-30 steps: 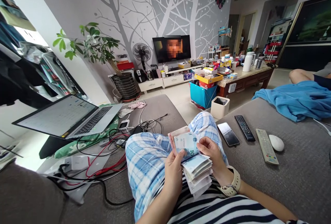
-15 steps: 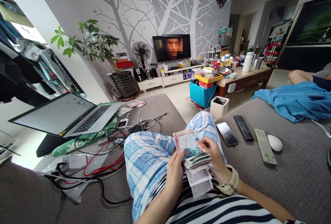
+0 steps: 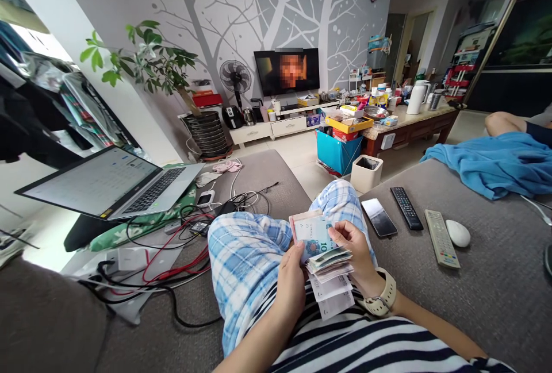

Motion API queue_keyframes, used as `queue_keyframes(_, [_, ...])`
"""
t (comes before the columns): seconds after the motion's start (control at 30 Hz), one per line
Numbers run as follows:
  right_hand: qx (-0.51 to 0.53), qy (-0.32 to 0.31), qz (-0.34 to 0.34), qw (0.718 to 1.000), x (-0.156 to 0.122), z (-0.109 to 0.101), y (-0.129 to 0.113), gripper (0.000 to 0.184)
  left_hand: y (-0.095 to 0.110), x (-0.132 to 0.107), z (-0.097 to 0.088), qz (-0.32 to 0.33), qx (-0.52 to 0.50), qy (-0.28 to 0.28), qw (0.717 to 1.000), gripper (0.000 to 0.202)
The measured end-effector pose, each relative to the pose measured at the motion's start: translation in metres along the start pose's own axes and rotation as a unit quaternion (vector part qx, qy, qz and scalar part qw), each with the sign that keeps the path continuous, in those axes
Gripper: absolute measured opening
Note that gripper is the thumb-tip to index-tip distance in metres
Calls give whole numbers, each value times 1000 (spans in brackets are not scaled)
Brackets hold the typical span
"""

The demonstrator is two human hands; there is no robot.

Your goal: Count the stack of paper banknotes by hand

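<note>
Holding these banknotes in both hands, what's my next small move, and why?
Perhaps tuck up the lower notes with your right hand: they hang fanned out below the thicker bundle, while your left hand holds the blue note.

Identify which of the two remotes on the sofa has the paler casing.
The beige-grey remote, beside the white oval object; the other remote, nearer the phone, has a black casing.
</note>
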State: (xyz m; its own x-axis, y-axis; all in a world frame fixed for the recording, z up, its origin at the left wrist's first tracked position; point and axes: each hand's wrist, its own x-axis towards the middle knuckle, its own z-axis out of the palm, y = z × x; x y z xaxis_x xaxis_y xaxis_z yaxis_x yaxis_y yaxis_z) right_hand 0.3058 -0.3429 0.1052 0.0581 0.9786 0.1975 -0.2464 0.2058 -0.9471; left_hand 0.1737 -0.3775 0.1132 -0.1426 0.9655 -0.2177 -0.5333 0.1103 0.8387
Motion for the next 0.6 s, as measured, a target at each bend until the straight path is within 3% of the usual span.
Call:
queue_keyframes(0.3, [21,-10,-34,999,-6,2,-6,23,7,-3,2,26,21,32,999,30])
queue_keyframes(0.6, [43,-28,-23,998,-7,3,-9,21,10,-2,2,47,53,47,996,22])
